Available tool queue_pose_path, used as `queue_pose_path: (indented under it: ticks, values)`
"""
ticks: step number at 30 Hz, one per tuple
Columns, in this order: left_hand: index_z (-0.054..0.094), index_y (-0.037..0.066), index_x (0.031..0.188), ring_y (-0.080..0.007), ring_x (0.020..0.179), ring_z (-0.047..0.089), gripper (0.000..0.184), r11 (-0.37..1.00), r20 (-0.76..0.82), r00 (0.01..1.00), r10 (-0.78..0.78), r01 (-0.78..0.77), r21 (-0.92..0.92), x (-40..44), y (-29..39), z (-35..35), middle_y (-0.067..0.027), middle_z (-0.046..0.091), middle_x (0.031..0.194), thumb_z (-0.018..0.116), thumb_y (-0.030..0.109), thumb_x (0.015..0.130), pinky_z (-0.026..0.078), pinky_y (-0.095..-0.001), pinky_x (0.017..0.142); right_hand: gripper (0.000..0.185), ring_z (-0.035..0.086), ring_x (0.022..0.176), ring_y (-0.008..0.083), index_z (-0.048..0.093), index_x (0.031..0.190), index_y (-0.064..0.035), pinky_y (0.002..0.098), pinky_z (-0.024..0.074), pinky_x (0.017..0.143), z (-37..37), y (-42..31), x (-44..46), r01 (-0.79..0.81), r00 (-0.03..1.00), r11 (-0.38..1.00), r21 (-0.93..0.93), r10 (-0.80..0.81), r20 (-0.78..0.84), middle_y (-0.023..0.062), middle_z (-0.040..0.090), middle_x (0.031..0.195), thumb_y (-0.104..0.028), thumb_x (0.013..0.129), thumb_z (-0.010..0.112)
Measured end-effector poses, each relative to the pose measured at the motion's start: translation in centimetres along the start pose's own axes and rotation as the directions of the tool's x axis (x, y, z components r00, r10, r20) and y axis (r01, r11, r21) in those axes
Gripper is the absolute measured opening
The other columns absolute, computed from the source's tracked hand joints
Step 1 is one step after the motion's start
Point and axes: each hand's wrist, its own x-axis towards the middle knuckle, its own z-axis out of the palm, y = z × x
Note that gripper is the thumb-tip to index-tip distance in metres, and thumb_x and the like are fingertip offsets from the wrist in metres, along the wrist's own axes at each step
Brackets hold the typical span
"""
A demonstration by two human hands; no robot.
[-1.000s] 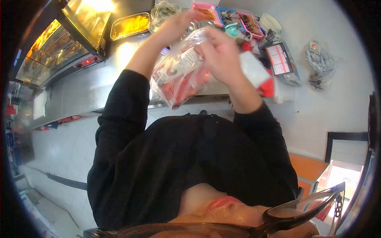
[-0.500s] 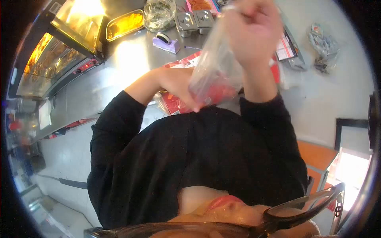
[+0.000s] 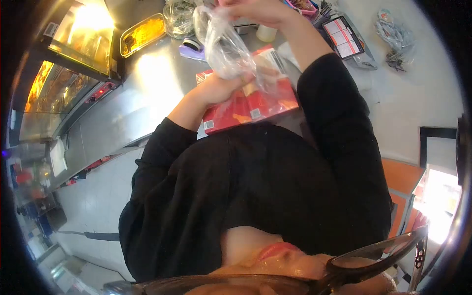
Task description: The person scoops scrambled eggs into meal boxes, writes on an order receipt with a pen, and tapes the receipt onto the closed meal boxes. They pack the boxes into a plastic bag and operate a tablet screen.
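A clear plastic bag [image 3: 223, 46] is stretched between my two hands. My left hand [image 3: 223, 89] closes on its lower part, just above a red printed carton [image 3: 231, 115] close to my body. My right hand [image 3: 260, 11], raised at the top of the view, grips the upper end of the bag; its fingertips are partly cut off by the frame. Loose film hangs over part of the red carton, and I cannot tell whether the carton is inside the bag.
On the metal counter [image 3: 110, 118] stand a purple tape dispenser [image 3: 192, 52], a tray of orange food [image 3: 143, 35] and a plastic-wrapped bundle [image 3: 179, 19]. A lit glass display case [image 3: 59, 88] is on the left. To the right are a tablet [image 3: 343, 38] and another clear bag [image 3: 393, 37].
My right hand has moved up and left, pulling the bag's upper end along. The bag has swung left, uncovering more of the red carton. My left hand now grips the bag's lower part.
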Motion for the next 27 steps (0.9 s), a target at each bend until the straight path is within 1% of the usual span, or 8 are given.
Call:
queue_pose_path:
  ticks: [3,10,13,16,18,20,21,27]
  values:
    - [0.057,-0.001,0.124,-0.0199,0.113,0.057,0.034,0.987,-0.231,0.972,-0.044,0.006,-0.162,0.1,-0.8,-3.8,-0.0092,0.063,0.121,0.054,0.021,0.099,0.043,-0.0343,0.100,0.042,0.056,0.112,0.0170,0.061,0.122,-0.0061,0.0335,0.0405,0.096,-4.1,9.2,-4.5,-0.073,0.993,0.953,0.295,0.041,0.114,0.0081,0.062,0.118,-0.038,0.094,0.056]
    - [0.063,0.003,0.100,-0.0249,0.090,0.063,0.024,0.910,-0.335,0.854,0.399,-0.324,0.258,4.3,6.7,-4.3,-0.0121,0.066,0.098,0.061,0.024,0.089,0.046,-0.0359,0.081,0.052,0.059,0.093,0.0207,0.057,0.123,-0.0026,0.0332,0.0456,0.076,4.2,17.2,-10.8,0.030,0.964,0.557,0.830,0.204,-0.172,0.0131,0.060,0.119,-0.046,0.096,0.051]
    - [0.049,0.011,0.126,-0.0303,0.123,0.038,0.058,0.688,-0.396,0.909,-0.133,0.372,0.623,7.5,15.2,-5.2,-0.0127,0.041,0.134,0.064,0.045,0.083,0.035,-0.0486,0.098,0.052,0.059,0.088,0.0208,0.056,0.122,-0.0024,0.0331,0.0453,0.070,8.6,16.2,-9.8,-0.088,0.980,0.430,0.899,0.201,0.000,0.0132,0.060,0.117,-0.047,0.095,0.050]
    - [0.042,0.017,0.141,-0.0311,0.143,0.024,0.074,0.560,-0.029,0.805,-0.592,0.437,0.703,10.9,20.2,-7.1,-0.0134,0.022,0.157,0.057,0.062,0.084,0.031,-0.0555,0.106,0.053,0.059,0.083,0.0210,0.056,0.120,-0.0021,0.0330,0.0451,0.063,13.2,15.0,-8.7,-0.264,0.964,0.294,0.919,0.124,0.237,0.0133,0.060,0.115,-0.048,0.095,0.050]
    - [0.048,0.011,0.132,-0.0307,0.135,0.033,0.061,0.462,-0.057,0.913,-0.403,0.257,0.849,10.2,19.3,-6.3,-0.0164,0.034,0.143,0.056,0.051,0.086,0.035,-0.0521,0.103,0.053,0.059,0.080,0.0211,0.056,0.120,-0.0019,0.0329,0.0449,0.059,16.0,14.4,-7.9,-0.395,0.917,0.198,0.897,0.031,0.397,0.0134,0.060,0.114,-0.049,0.095,0.049]
    - [0.060,-0.003,0.112,-0.0309,0.116,0.055,0.037,-0.036,-0.240,0.925,0.294,0.261,0.965,6.7,13.5,-5.1,-0.0214,0.065,0.110,0.063,0.022,0.085,0.041,-0.0449,0.098,0.053,0.059,0.076,0.0213,0.056,0.119,-0.0018,0.0328,0.0447,0.055,18.1,14.0,-7.3,-0.525,0.842,0.110,0.844,-0.080,0.533,0.0135,0.060,0.112,-0.049,0.095,0.049]
    - [0.060,-0.003,0.112,-0.0308,0.109,0.059,0.038,-0.291,-0.079,0.964,0.252,0.154,0.944,4.7,12.5,-7.9,-0.0249,0.064,0.107,0.067,0.019,0.082,0.045,-0.0414,0.095,0.053,0.059,0.075,0.0213,0.056,0.118,-0.0017,0.0328,0.0446,0.053,18.7,14.2,-7.2,-0.591,0.795,0.065,0.804,-0.121,0.595,0.0135,0.060,0.112,-0.050,0.095,0.049]
    - [0.062,0.006,0.109,-0.0306,0.112,0.049,0.042,-0.198,0.080,0.936,0.342,-0.011,0.980,-5.4,8.9,-9.1,-0.0115,0.057,0.113,0.061,0.023,0.071,0.031,-0.0409,0.097,0.053,0.055,0.061,0.0202,0.056,0.112,-0.0015,0.0315,0.0409,0.040,14.1,18.3,-11.3,-0.777,0.607,-0.262,0.572,-0.074,0.791,0.0126,0.059,0.104,-0.052,0.095,0.048]
